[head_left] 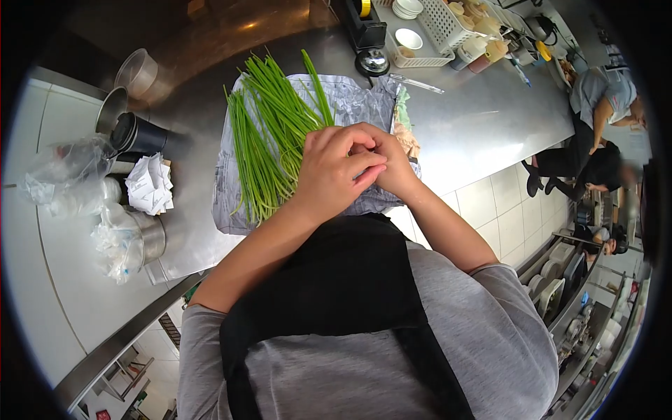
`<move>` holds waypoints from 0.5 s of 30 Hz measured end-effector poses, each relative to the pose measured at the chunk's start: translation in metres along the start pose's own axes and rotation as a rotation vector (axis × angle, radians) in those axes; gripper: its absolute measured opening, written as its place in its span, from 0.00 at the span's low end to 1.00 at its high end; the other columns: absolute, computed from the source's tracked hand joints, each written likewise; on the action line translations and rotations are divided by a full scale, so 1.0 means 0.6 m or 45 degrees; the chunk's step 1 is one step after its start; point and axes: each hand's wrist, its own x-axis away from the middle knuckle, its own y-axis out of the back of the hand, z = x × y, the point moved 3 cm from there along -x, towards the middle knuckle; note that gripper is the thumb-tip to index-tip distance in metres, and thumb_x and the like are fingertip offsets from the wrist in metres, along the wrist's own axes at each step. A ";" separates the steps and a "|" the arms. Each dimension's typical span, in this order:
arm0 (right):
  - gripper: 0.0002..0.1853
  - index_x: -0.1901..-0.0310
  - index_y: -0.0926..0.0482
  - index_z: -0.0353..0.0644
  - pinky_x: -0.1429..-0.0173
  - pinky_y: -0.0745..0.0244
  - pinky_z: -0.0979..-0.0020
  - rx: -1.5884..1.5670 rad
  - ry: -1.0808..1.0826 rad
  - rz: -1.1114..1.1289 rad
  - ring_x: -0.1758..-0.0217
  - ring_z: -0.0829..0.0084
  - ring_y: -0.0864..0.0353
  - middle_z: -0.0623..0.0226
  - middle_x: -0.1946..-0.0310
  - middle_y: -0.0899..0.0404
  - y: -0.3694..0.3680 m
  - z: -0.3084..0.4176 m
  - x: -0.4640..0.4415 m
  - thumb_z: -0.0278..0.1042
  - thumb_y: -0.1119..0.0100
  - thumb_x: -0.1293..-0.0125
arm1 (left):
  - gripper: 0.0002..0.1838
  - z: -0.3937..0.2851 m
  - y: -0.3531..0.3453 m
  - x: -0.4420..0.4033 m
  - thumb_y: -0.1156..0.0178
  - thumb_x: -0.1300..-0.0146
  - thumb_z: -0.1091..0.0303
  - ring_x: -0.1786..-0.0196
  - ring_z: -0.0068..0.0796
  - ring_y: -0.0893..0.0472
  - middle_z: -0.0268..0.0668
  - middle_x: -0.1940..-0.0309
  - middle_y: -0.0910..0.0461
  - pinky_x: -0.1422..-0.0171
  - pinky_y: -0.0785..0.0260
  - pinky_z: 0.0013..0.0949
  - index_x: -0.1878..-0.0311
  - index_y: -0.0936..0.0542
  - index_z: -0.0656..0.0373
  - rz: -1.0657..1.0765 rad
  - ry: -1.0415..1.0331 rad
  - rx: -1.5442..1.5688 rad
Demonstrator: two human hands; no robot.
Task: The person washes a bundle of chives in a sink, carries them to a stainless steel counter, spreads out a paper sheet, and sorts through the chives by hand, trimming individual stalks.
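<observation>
A bunch of green onions (269, 119) is spread over crumpled newspaper (227, 185) on the steel counter. My left hand (332, 168) and my right hand (393, 159) meet above the paper's near right side. The fingers of both are bent and pressed together, with the left thumb and fingertips against the right hand. Anything pinched between them is hidden. The left hand partly covers the near right ends of the stalks. Scraps of tan and green (404, 129) lie at the paper's right edge, just beyond my right hand.
Behind the paper are a call bell (372, 61), a slim metal utensil (417, 83) and a white basket (425, 61) with dishes. Squeeze bottles (483, 56) stand farther right. Crumpled paper slips (149, 184), a dark cup (143, 133) and plastic bags (70, 175) crowd the left. Co-workers (605, 98) are at right.
</observation>
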 end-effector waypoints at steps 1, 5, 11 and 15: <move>0.13 0.58 0.25 0.38 0.61 0.30 0.73 0.001 -0.001 -0.008 0.67 0.72 0.26 0.66 0.68 0.23 -0.003 -0.002 0.000 0.23 0.44 0.47 | 0.11 -0.002 -0.003 -0.001 0.29 0.57 0.68 0.56 0.32 0.26 0.26 0.61 0.24 0.51 0.38 0.35 0.68 0.16 0.47 0.004 -0.006 0.005; 0.16 0.50 0.29 0.40 0.60 0.29 0.74 -0.056 -0.012 -0.099 0.66 0.75 0.24 0.68 0.66 0.22 0.004 -0.021 0.002 0.21 0.50 0.40 | 0.09 -0.004 0.001 0.000 0.30 0.57 0.70 0.60 0.32 0.25 0.27 0.65 0.24 0.53 0.37 0.35 0.70 0.17 0.49 -0.053 -0.003 -0.025; 0.19 0.42 0.36 0.40 0.55 0.27 0.74 -0.018 -0.141 -0.294 0.61 0.74 0.20 0.61 0.61 0.20 0.148 -0.055 0.011 0.19 0.59 0.35 | 0.06 0.098 0.167 0.120 0.38 0.41 0.73 0.60 0.24 0.21 0.33 0.65 0.20 0.53 0.30 0.25 0.60 0.18 0.62 0.056 1.150 0.647; 0.21 0.40 0.39 0.40 0.56 0.25 0.73 -0.045 -0.410 -0.528 0.58 0.72 0.20 0.55 0.55 0.20 0.267 -0.091 0.028 0.20 0.57 0.34 | 0.05 0.178 0.397 0.412 0.44 0.34 0.71 0.68 0.17 0.30 0.28 0.70 0.27 0.61 0.37 0.22 0.57 0.26 0.57 -1.047 1.343 1.293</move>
